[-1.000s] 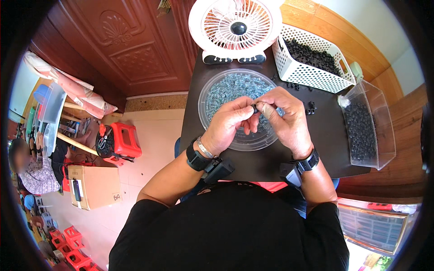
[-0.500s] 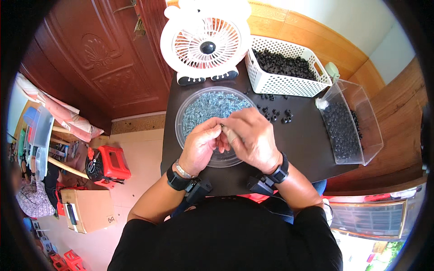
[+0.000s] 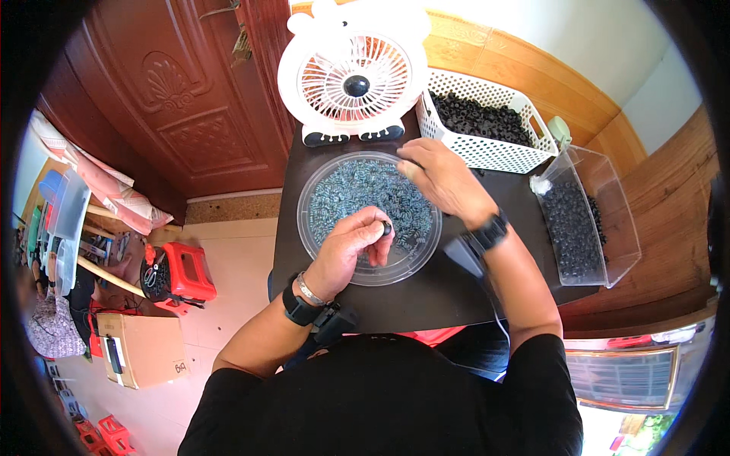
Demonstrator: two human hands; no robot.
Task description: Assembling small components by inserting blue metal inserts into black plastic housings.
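My left hand (image 3: 353, 243) is closed over the near part of a round clear tray (image 3: 363, 278), pinching a small black plastic part (image 3: 386, 228) between thumb and fingers. The tray holds a bed of tiny shiny bluish coils (image 3: 357, 182) that look like springs. Over the tray's far right edge and the table beside it is my right hand (image 3: 445, 182), its thumb and fingertips drawn together. Something dark shows at the fingertips, too small to name. The two hands are apart.
Behind the tray stands a white fan (image 3: 357, 86). A white perforated basket (image 3: 487, 156) of black parts is at the back right, and a clear tub (image 3: 620, 220) with more black pieces on the right. A cardboard box (image 3: 152, 353) and red stool (image 3: 190, 270) are on the left floor.
My hands were together over the tray. The right has moved away, up and to the right, covering where loose black parts lay. The left keeps its place, with a black part now visible.
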